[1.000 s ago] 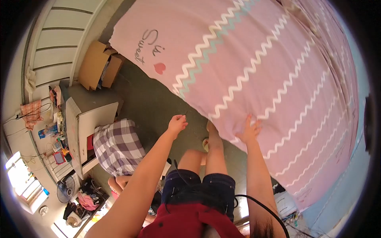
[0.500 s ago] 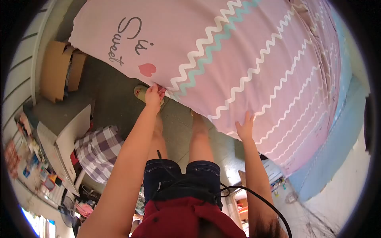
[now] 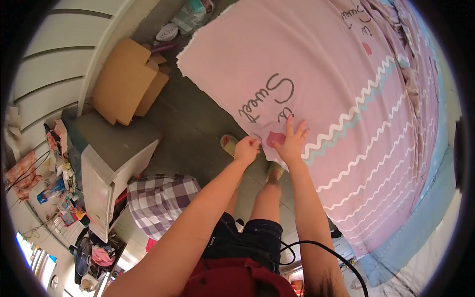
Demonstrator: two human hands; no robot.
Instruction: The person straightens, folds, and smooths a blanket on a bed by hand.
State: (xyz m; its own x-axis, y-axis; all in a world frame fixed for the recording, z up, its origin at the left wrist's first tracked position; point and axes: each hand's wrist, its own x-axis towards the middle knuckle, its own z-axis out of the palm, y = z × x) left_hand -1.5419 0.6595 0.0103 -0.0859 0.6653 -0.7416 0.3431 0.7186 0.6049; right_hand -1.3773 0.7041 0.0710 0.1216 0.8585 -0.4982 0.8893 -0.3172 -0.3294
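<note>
That pink sheet [image 3: 247,49] looks like matt, softly rumpled cloth, the box [image 3: 122,81] over there dull cardboard, the floor [image 3: 195,116] smooth.

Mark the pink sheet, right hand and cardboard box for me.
Pink sheet [image 3: 321,94], head view: plain cloth near its middle.
Right hand [image 3: 294,145], head view: its back.
Cardboard box [image 3: 121,81], head view: its large brown panel.

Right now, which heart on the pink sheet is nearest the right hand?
The lower red heart, beside the right hand; the upper red heart lies well away from it.
</note>
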